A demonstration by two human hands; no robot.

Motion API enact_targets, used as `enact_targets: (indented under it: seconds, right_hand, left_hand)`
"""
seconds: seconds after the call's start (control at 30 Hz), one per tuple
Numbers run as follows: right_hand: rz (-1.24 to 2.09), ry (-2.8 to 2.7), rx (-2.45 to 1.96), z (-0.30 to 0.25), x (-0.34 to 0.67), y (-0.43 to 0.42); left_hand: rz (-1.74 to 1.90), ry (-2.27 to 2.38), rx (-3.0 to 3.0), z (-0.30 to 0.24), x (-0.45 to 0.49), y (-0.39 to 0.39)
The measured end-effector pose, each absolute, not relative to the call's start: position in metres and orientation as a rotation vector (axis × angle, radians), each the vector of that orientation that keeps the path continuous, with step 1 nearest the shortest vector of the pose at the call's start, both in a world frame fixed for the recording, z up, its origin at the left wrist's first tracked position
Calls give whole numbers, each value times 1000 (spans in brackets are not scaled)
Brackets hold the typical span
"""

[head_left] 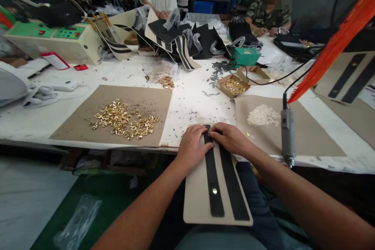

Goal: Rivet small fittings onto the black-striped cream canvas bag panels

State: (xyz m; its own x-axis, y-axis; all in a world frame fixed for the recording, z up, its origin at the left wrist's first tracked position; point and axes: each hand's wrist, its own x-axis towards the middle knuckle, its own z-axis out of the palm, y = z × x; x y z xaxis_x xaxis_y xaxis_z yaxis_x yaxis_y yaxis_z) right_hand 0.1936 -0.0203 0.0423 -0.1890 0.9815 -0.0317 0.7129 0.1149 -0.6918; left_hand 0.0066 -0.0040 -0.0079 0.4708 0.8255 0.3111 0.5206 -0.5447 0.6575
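Observation:
A beige panel (196,199) with two black strips lies tilted from the table edge down onto my lap. One black strip (211,168) carries a round gold stud (215,191) near its lower end. My left hand (191,146) grips the panel's upper left part, its thumb pressed on that strip and its fingertips at the top. At the strip's upper end my right hand (228,136) has thumb and forefinger pinched together. Whatever small piece sits between those fingers is hidden. Both hands nearly touch there.
Gold metal fittings (117,119) are heaped on a brown sheet at left. Small pale discs (263,115) lie on another sheet at right. A grey electric screwdriver (287,133) hangs beside my right forearm. Behind are a carton of gold pieces (233,86), stacked panels and two people.

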Motion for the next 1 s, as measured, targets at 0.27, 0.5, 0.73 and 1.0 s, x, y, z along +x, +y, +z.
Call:
enact_targets:
  seconds: [0.27,0.5,0.73,1.0]
  right_hand:
    - [798,-1972,-1806,37,183,-12]
    - [739,-1825,-1880,29,169,2]
    - [747,-1729,-1733,32,172,-2]
    - [250,-1272,-1647,45,236,-120]
  left_hand:
    - [875,1138,2165,-2,2,-9]
    - [940,1107,2250,-38,-12,11]
    - [945,1045,2316,-44,-13,17]
    - [864,1082,2268,1,5,2]
